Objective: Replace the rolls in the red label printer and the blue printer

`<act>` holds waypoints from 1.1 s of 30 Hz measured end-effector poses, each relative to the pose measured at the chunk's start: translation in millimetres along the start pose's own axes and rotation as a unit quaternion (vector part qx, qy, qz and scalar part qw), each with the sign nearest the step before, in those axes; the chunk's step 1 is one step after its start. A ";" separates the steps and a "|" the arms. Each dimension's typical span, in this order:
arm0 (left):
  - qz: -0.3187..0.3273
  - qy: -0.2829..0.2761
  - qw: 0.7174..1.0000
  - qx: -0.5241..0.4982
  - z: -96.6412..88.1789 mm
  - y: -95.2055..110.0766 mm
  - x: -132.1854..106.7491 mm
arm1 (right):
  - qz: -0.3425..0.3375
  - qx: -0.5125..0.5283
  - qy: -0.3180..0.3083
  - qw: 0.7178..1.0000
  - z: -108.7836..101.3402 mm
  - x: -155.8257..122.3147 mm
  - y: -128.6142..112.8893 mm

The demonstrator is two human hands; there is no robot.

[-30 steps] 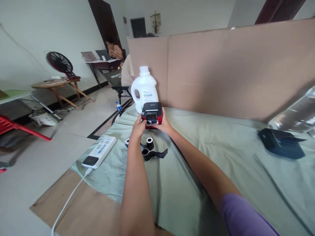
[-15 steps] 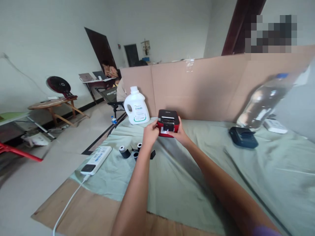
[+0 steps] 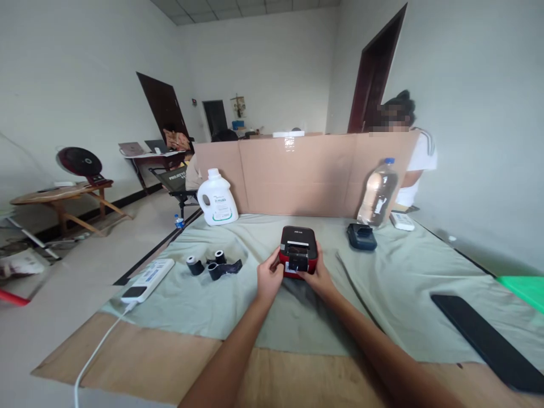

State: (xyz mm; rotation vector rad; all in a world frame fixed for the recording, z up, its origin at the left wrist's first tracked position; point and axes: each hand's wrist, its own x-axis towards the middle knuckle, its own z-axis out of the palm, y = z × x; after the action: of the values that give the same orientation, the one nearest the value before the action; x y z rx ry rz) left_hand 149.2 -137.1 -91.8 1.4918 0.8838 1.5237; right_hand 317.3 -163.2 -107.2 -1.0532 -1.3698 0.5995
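Note:
A small red and black label printer (image 3: 298,235) is held upright at the middle of the cloth-covered table, its front towards me. A black strip (image 3: 298,260) hangs out of its front slot. My left hand (image 3: 270,276) is closed on the printer's left side, thumb at the front corner. On the opposite side my right hand (image 3: 321,279) grips it, with the thumb at the lower front edge. Whether its base touches the cloth I cannot tell. Left of my hands stand several small dark rolls (image 3: 195,266), one with a loose black tail (image 3: 232,267).
A white jug (image 3: 219,201) and a large clear bottle (image 3: 378,195) stand before a cardboard screen (image 3: 297,175). A dark device (image 3: 361,238) sits right of centre. A power strip (image 3: 148,280) lies left, a long black object (image 3: 480,334) right. A person (image 3: 419,164) is behind the screen.
The printer has come towards me, away from the cardboard, with both hands still on it. My view has shifted, so the person at the right and the long black object now show.

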 end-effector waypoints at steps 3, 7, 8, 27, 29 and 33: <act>0.001 -0.013 1.000 -0.006 -3.3 -6.1 -0.3 | 0.006 -0.044 0.013 0.999 2.0 -3.1 1.3; -0.005 -0.003 1.000 -0.009 -8.2 -13.8 0.0 | 0.025 -0.112 0.017 0.993 3.0 -4.7 1.5; -0.006 -0.001 1.000 0.001 -9.3 -15.7 0.4 | 0.026 -0.123 0.018 0.992 3.2 -4.9 1.1; 0.000 -0.107 0.994 -0.013 -18.4 -40.8 21.6 | 0.006 -0.099 0.019 0.995 0.1 -3.6 0.8; -0.001 -0.116 0.993 0.007 -19.2 -41.9 25.8 | 0.011 -0.097 0.016 0.995 -0.3 -3.6 2.4; -0.001 -0.112 0.991 0.069 -21.0 -41.5 33.7 | 0.034 -0.105 0.009 0.994 -0.5 -3.3 3.4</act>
State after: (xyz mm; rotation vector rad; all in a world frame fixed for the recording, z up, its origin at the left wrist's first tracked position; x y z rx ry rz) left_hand 132.2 -87.8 -115.8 1.7219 0.8709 1.2835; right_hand 318.0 -164.7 -111.7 -1.2758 -1.4078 0.5023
